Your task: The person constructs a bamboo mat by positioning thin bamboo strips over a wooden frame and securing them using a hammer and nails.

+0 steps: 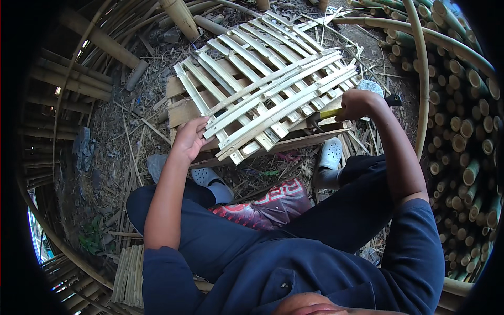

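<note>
A: ok where's our panel rn?

B: Our slatted bamboo panel (273,89) is right in front of us, lying at a slant on what looks like a low wooden counter (180,114), w/ brown board showing under its L side. A few long strips run across the near part, over the other slats.

A: and our L side?

B: Our left hand (190,139) is at the panel's near-left corner. Its fingers (199,122) are part open, tips on the strip ends. Can't tell if they're actually pinching tbh.

A: R?

B: Our right hand (359,104) is closed tight, fingers wrapped round a yellow-and-black tool (329,113). Yellow shaft points twd the panel, w/ a hooked dark end just by the near edge; black end pokes out the other side of our fist. Can't tell if the hook touches wood.

A: what else is abt?

B: We're sitting low, knees apart, light clogs (331,153) on scrap-strewn ground (118,152). Red-and-dark printed fabric (286,202) lies btwn our legs. Big stack of cut bamboo poles (462,126) off to our R, round ends facing us. Bundle of pale slats (128,275) down by our L hip.
</note>
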A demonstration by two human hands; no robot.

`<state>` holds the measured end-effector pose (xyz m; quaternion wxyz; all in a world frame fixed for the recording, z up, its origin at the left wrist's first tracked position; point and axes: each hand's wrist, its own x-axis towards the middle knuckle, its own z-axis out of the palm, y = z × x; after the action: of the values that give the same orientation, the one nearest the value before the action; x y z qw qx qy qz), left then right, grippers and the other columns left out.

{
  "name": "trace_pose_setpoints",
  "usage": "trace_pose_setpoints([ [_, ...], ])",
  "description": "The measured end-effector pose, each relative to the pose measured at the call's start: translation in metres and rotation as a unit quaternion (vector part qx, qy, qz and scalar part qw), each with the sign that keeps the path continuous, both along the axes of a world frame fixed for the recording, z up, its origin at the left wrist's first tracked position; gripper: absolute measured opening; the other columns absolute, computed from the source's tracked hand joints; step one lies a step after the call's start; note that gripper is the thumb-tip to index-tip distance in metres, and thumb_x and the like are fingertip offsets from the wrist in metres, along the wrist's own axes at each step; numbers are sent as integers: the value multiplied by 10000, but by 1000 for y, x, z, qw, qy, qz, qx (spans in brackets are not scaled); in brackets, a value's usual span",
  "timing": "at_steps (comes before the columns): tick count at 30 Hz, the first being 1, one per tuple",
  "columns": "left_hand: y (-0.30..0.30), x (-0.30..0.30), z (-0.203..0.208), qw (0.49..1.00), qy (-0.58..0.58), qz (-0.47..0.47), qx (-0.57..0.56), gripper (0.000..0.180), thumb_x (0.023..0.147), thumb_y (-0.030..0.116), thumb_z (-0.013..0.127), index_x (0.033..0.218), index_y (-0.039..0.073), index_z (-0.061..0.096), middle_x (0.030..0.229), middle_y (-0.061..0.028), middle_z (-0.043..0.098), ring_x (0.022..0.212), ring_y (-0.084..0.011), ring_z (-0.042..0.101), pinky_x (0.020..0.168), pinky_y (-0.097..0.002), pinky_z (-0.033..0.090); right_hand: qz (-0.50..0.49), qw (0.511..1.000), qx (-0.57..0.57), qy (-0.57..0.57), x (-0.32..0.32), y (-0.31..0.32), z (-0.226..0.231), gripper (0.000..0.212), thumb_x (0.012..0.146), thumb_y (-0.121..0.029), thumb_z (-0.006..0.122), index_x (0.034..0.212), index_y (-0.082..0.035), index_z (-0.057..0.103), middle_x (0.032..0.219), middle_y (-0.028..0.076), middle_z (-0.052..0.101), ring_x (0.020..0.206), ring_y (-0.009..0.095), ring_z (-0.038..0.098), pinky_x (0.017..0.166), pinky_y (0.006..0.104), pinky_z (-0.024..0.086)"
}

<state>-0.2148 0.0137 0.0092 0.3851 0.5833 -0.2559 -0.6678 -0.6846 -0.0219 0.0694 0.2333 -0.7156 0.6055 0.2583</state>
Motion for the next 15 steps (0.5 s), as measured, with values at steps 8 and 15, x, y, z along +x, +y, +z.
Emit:
trace_pose_setpoints([
  [8,-8,-3,7,1000,-15,0,1,319,924,196,655,1177,3,626,1120,-114,706,1008,-202,685,890,-387,573,10,997,73,7,-21,3,2,507,772,-495,813,907,-7,770,750,112,729,663,217,677,639,379,544],
  [15,1,-6,-2,999,-23,-14,20,280,872,154,716,1121,37,661,1061,-74,700,1008,-187,658,927,-409,529,10,994,107,-22,-43,7,30,357,777,-368,845,905,-43,772,685,46,695,619,157,628,598,344,500],
])
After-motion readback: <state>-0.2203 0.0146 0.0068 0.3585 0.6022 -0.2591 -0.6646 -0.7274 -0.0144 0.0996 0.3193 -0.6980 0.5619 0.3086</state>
